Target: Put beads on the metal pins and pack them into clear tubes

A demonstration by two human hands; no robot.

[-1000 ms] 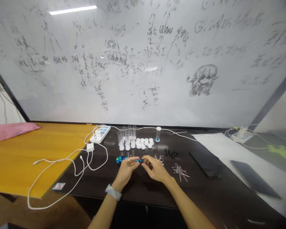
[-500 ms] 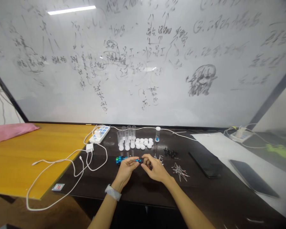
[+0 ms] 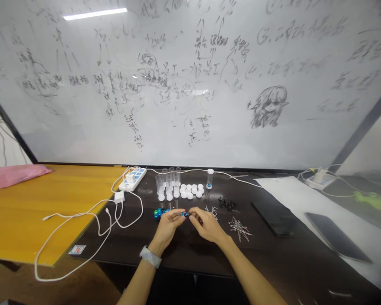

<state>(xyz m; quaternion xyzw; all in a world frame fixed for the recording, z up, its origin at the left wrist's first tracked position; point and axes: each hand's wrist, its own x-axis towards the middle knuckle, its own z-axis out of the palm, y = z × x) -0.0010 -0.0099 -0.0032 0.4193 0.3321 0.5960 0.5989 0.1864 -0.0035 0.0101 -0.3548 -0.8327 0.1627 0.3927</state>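
Note:
Between my hands is a small shiny blue metallic part (image 3: 184, 214), above the dark table. My left hand (image 3: 167, 228) pinches its left side between thumb and fingers. My right hand (image 3: 208, 225) is closed with thumb and fingertips together at the part's right end; whatever else lies in that pinch is hidden. Just beyond my left fingers lie several blue and green metallic pieces (image 3: 158, 213). Past my right fingers, small silvery pins (image 3: 213, 212) are partly covered by the hand.
Clear tubes (image 3: 167, 180) and white caps (image 3: 190, 195) stand at the back, beside a capped tube (image 3: 210, 180) holding something blue. Black pieces (image 3: 227, 203), thin metal sticks (image 3: 240, 229) and a black phone-like slab (image 3: 273, 219) lie rightward. White cables (image 3: 98, 220) and a power strip (image 3: 133, 179) are leftward.
My right fingers have lowered slightly and drawn closer together at the blue part's end. My left hand stays nearly still.

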